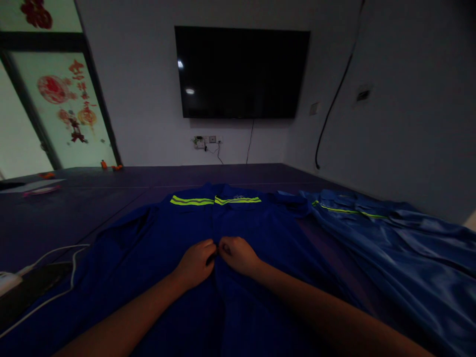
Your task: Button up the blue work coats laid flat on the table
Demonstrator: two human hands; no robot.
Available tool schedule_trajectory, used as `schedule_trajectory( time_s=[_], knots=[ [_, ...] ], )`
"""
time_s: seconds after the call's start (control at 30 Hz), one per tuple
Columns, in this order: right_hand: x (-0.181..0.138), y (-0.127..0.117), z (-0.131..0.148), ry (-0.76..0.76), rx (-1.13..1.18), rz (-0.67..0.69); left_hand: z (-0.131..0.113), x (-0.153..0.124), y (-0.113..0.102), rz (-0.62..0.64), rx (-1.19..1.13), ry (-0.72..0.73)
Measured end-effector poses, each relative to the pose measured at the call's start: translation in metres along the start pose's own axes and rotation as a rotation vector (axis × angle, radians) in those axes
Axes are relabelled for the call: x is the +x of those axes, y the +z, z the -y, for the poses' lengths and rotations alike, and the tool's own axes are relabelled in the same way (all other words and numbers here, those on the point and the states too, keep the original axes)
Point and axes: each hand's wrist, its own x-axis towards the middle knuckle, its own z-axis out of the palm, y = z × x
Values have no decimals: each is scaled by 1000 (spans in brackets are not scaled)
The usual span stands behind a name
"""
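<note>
A dark blue work jacket [186, 223] with yellow-green reflective stripes across the chest lies spread front side up, collar away from me. My left hand [199, 260] and my right hand [238, 254] meet at its front opening, a little below the chest stripes. Both have their fingers closed in a pinch on the two front edges of the jacket. Any button or snap between the fingertips is hidden. Below my hands the placket runs down toward me.
On the right lies a lighter blue garment [401, 248] with a thin yellow-green stripe. At the left are a white cable [74, 267] and a white plug-like block [9, 281]. Small orange objects [117, 167] lie near the door. A television [241, 74] hangs on the far wall.
</note>
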Motion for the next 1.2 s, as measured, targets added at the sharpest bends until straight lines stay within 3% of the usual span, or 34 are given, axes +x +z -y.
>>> schedule_trajectory(
  time_s=[0.73,1.2],
  knots=[
    [1,2,-3,46,186,-35,1,0,2,-32,31,-7],
    [2,5,-6,56,170,-36,0,-1,1,-78,74,-15]
  ],
)
